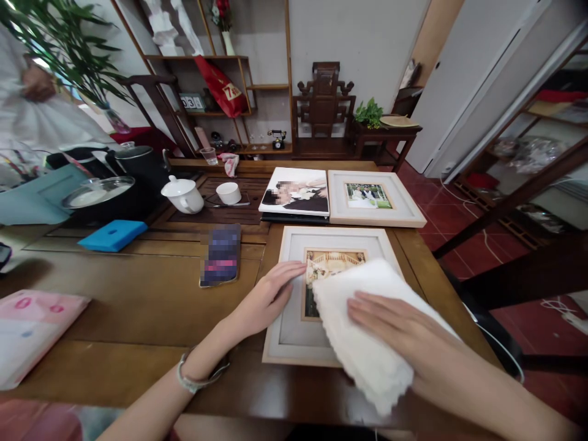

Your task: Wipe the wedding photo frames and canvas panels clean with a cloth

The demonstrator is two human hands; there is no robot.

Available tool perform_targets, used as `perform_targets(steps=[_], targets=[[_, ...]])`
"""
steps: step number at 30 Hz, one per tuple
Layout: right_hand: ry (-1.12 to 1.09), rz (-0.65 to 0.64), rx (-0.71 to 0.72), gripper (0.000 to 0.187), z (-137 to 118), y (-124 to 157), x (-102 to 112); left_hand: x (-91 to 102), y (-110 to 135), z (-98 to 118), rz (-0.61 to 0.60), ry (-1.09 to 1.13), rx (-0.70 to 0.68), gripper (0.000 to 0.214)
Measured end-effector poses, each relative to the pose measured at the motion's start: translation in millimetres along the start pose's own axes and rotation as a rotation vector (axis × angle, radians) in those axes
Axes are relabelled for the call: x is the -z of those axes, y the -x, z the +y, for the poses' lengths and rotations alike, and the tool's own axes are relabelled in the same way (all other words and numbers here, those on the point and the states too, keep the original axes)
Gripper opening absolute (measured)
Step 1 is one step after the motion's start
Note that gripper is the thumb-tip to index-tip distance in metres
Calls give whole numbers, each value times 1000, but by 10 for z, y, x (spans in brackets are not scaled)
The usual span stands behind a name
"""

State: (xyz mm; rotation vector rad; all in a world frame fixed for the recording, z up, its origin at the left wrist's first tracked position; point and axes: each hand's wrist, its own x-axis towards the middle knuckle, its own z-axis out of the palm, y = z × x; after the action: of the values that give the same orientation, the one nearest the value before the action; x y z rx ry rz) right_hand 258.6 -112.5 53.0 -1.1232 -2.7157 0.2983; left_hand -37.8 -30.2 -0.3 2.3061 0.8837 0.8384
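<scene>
A picture frame (287,306) with a pale border lies flat on the wooden table in front of me. My left hand (271,297) rests on its left side, fingers stretched out and fingertips at the edge of the photo (333,257). In my right hand (390,321) is a folded white cloth (362,343) with a scalloped edge. The fingers lie together on top of the cloth, and the thumb is hidden. This cloth covers the right part of the frame and much of the photo, and it hangs past the frame's near edge.
Behind the frame lie another framed photo (404,196) and a photo album (294,193). A phone (223,254), blue box (114,234), lidded white cup (184,195), small white bowl (228,193) and pink tissue pack (37,334) are to the left. A person (41,104) stands at far left.
</scene>
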Motion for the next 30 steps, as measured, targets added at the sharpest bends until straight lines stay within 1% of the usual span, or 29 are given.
perform_targets(steps=[2, 5, 7, 9, 11, 13, 16, 17, 19, 21, 22, 23, 25, 28, 30], targets=[[96, 104, -1, 74, 300, -44, -49, 1, 3, -9, -7, -2, 5, 44], [229, 243, -63, 61, 735, -160, -39, 0, 3, -17, -11, 2, 7, 44], [303, 317, -124, 54, 931, -263, -11, -2, 2, -20, -8, 6, 3, 44], [347, 344, -153, 49, 1016, -369, -7, -3, 1, -20, -8, 7, 2, 44], [338, 336, -132, 45, 981, -451, -37, -2, 3, -19, -11, 4, 8, 44], [300, 301, -94, 45, 830, -476, -87, -1, 6, -16, -14, 1, 12, 44], [289, 186, -109, 55, 420, -368, -128, -1, 7, -12, -6, 0, 3, 43], [295, 142, -123, 59, 254, -299, -121, -2, 5, -11, -1, 0, -4, 43], [273, 71, -101, 62, -73, -143, -79, -4, -1, -9, 9, -3, -12, 43], [217, 53, -58, 60, -322, -16, -22, -5, -7, -7, 9, -8, -10, 43], [197, 58, -42, 60, -397, 18, 0, -5, -9, -6, 8, -9, -9, 43], [193, 68, -33, 61, -431, 28, 14, -5, -10, -6, 8, -10, -9, 44], [251, 89, -17, 67, -380, -25, 10, -5, -10, -6, 13, -8, -16, 44], [402, 118, -14, 72, -71, -229, -45, -6, -6, -10, 21, -2, -25, 45], [462, 161, -58, 71, 197, -385, -69, -8, -4, -14, 19, -1, -27, 45]])
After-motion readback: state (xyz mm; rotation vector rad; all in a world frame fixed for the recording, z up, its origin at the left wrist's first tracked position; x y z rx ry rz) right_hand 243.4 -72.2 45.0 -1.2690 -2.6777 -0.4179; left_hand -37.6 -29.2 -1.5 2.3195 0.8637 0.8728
